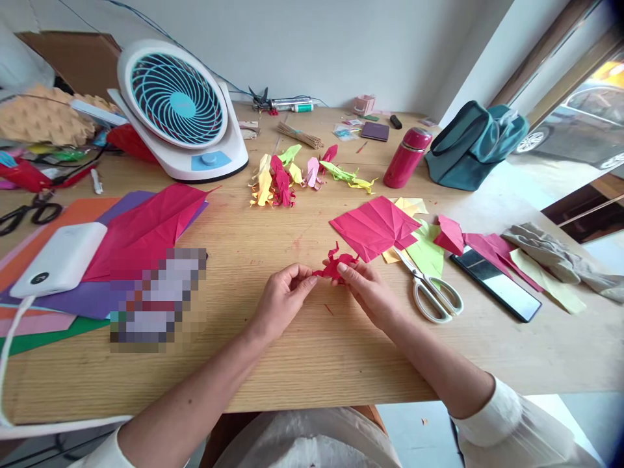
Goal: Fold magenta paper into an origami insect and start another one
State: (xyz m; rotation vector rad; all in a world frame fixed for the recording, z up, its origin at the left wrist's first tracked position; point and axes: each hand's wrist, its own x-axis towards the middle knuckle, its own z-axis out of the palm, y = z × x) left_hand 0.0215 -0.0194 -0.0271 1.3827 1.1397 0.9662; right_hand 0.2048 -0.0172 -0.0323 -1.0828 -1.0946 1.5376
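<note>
Between my two hands, just above the table, is a small red origami figure (332, 267) with thin folded legs. My left hand (287, 292) pinches the tip of one leg at its left end. The thumb and fingers of my right hand (366, 286) are closed on its body from the right, hiding part of it. Right of my right hand lie white-handled scissors (433, 299), their blades pointing toward a creased red paper sheet (375, 227). Farther back stands a group of finished origami figures (281, 179) in yellow, red, green and pink.
A white fan (175, 104) stands at the back left, near colored paper sheets (146, 227) and a white power bank (58, 260). On the right are a red bottle (405, 159), a teal bag (468, 146), a phone (497, 283) and grey gloves (550, 253).
</note>
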